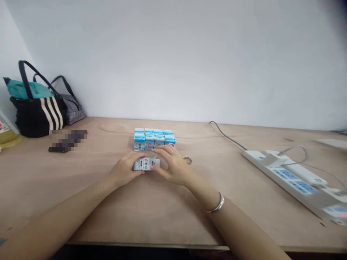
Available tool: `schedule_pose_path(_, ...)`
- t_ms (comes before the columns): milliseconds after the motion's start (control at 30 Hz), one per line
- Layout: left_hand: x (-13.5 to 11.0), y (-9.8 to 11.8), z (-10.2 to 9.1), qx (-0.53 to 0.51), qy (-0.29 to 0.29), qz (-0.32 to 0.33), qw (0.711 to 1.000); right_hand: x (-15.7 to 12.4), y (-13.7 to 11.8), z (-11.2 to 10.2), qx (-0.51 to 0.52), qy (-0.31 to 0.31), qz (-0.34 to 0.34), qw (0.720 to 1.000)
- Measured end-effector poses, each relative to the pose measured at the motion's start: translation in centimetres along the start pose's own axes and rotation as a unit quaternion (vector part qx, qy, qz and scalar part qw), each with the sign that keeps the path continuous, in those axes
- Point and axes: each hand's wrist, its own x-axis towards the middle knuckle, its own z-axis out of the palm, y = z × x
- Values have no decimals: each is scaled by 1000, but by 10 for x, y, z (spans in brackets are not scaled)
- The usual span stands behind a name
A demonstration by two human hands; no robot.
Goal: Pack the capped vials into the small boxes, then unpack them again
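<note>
Low over the table, a small printed cardboard box (143, 164) lies on its side between my two hands. My left hand (126, 168) wraps round its left end, thumb below and fingers above. At the other end, my right hand (173, 164) has its thumb on the box's right part, where a pale end flap shows, and its fingers arch over the top. Just beyond them stand several blue-and-white small boxes (150, 141) in two tight rows. Partly behind my right hand lies a small ring-shaped item with a yellow part (187, 159).
A long white power strip (287, 180) with plugs and a grey cable (227, 135) lies on the right. At the back left are a black bag with white stripes (40, 113) and a grey striped bag (74, 108). A blurred dark object (67, 141) lies before them. The table's front edge (149, 245) is near me.
</note>
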Motion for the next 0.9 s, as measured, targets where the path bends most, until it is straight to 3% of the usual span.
schedule_pose_path(167,-2,9,4,-60,-13,21,998,-9,2,16,-36,-68,-8,997)
schedule_pose_path(367,-6,7,0,-104,-32,-101,989,-15,7,16,-63,-78,-19,995)
schedule_pose_path(600,-2,2,9,-200,-35,-154,967,-20,9,18,-48,-68,-37,996)
schedule_pose_path(733,-5,-1,9,-246,-56,-147,957,-23,9,18,-46,-55,-49,996)
schedule_pose_path(900,-10,-11,3,-163,-61,-119,978,-29,10,19,-64,-56,-67,994)
